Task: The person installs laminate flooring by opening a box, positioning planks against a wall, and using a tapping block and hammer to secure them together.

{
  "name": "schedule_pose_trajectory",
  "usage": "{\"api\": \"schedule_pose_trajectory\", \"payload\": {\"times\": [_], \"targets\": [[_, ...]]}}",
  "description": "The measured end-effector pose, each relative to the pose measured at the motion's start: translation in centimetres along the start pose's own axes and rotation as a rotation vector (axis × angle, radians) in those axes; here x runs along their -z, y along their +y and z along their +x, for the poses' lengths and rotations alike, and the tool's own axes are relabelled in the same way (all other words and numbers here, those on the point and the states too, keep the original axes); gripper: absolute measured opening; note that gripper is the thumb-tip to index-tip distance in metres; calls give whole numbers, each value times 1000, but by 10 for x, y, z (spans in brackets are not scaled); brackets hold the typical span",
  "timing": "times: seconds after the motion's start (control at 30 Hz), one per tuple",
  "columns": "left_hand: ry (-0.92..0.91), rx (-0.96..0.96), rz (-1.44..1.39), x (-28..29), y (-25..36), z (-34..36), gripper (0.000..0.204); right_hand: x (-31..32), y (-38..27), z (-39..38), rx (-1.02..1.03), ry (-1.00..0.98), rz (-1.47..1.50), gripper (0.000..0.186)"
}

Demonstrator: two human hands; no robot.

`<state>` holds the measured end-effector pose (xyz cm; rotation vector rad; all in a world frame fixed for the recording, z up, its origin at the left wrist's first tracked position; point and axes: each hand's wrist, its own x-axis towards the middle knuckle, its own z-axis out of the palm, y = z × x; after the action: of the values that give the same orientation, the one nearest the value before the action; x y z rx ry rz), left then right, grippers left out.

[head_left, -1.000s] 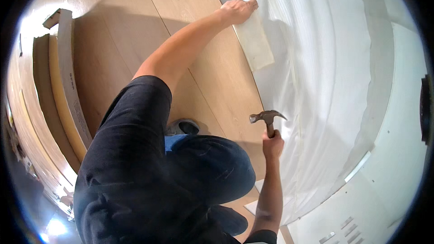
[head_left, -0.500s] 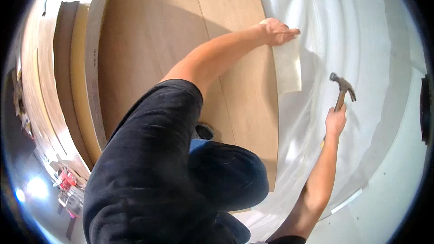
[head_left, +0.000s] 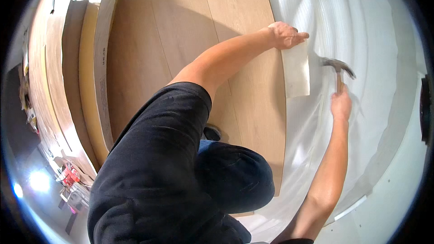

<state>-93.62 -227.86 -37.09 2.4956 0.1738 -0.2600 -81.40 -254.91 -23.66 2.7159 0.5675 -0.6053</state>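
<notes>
My left hand (head_left: 285, 35) grips the upper end of a pale, flat block (head_left: 294, 70), which lies against the right edge of a light wood plank (head_left: 253, 86). To its right, my right hand (head_left: 341, 101) is closed round the wooden handle of a claw hammer (head_left: 337, 67). The hammer's head is slightly blurred and sits just right of the block. Beneath both tools, white wrinkled underlay sheeting (head_left: 361, 40) runs beside the planks.
Laid wood planks (head_left: 167, 22) stretch to the left, where long boards (head_left: 52, 77) and cardboard packaging (head_left: 105, 63) are stacked. A red and grey tool (head_left: 71, 176) lies at lower left near bright lights. My bent knee (head_left: 235, 176) is over the planks; a white wall (head_left: 384, 203) borders the right.
My right hand has raised the hammer up and rightward, then swung its head in toward the block. My left hand and block appear lower and further right as the view shifts.
</notes>
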Motion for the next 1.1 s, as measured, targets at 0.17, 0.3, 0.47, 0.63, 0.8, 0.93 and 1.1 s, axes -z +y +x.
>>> {"api": "schedule_pose_trajectory", "payload": {"times": [0.17,0.3,0.47,0.63,0.8,0.93,1.1], "targets": [[-22,22,28,5,2,-4,46,1,3,-2,89,-7,-17,58],[46,-40,68,-6,5,0,49,-25,0,-6,18,39,95,58],[216,-174,178,-31,2,-2,49,-11,31,-38,62,-33,89,53],[315,-486,166,-76,38,-5,70,-55,122,-84,-79,164,47,41],[40,-547,109,-148,166,-62,87,-59,229,-154,-249,-14,-34,42],[-132,-578,136,-168,235,-86,86,-69,288,-186,-371,-23,-6,44],[-79,-653,146,-203,281,-81,86,-119,296,-213,-294,-288,-163,41]]}}
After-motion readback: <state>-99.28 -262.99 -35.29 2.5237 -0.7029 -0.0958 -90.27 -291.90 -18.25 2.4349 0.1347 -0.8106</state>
